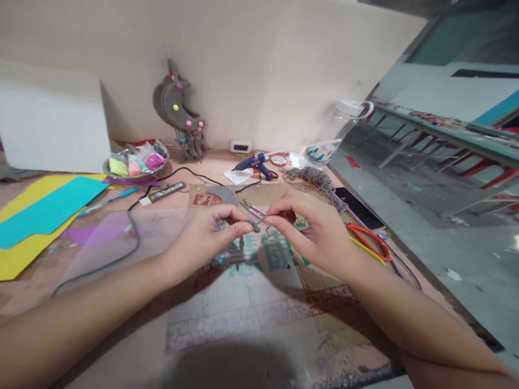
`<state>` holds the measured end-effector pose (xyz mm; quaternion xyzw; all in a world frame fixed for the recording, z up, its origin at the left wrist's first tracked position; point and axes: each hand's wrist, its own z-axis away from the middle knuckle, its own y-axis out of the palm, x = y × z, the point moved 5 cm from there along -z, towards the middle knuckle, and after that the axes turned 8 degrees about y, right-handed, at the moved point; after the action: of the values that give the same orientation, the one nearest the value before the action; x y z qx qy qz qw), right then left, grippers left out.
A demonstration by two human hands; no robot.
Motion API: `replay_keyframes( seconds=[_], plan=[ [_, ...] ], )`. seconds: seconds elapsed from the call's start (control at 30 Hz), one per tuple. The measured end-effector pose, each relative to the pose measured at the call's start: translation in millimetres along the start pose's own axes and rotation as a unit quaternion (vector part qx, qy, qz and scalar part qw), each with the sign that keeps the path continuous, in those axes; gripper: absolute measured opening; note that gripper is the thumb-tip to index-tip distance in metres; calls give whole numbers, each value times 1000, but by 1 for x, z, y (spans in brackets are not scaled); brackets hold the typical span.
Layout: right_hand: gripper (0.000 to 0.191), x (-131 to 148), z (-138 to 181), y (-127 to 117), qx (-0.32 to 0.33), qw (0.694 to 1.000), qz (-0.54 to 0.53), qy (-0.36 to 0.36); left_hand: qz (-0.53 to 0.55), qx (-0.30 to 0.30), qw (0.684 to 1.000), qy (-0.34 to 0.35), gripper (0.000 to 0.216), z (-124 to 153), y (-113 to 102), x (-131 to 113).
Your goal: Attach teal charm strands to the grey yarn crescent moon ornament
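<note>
Over the cardboard, my left hand [214,232] is closed in a pinch, thumb against forefinger, at a small grey-green bead-like piece [255,227]. My right hand [314,229] pinches a thin strand of grey yarn [260,220] that runs between the fingertips of both hands. Whether the strand passes through the small piece is too small to tell. Just behind the left fingers lies a grey yarn-covered crescent [224,193], partly hidden by that hand. A slim metal tool [252,209] with a pinkish part lies between the hands; its kind is unclear.
A blue glue gun [256,163], a skein of grey yarn [318,183] and a bottle [330,135] stand behind. To the right are a phone [360,207] and an orange-handled tool [368,241]. A decorated grey moon [178,108] leans at the back, near a clay bowl [135,172].
</note>
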<state>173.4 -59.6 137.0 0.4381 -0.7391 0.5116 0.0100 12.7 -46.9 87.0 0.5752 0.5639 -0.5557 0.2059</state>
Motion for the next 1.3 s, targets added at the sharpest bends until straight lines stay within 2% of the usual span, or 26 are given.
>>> replay_keyframes(
  seconds=[0.2,0.4,0.6,0.7,0.8,0.93,1.1,1.3],
  plan=[
    [25,-3,-1,9,45,999,3,5,-1,-16,1000,0,17,0,-1,2],
    [16,-5,0,17,69,997,-6,18,-2,-17,1000,6,15,-1,1,2],
    [12,-8,-2,16,67,996,-25,46,14,-4,1000,-9,7,-1,2,-3],
    [11,-12,-3,14,69,995,-27,67,45,-5,999,-8,22,-1,0,-4],
    [12,-13,-4,12,64,995,-32,69,64,-40,997,7,27,-2,-5,1],
    [12,-14,-6,9,66,995,-34,71,36,-99,994,-5,20,-6,-14,9],
    [12,-14,-6,10,88,992,-33,78,19,-45,999,15,20,-8,-11,5],
    [13,-15,-4,9,87,992,-19,92,7,19,1000,14,33,-5,-1,11]
  ],
)
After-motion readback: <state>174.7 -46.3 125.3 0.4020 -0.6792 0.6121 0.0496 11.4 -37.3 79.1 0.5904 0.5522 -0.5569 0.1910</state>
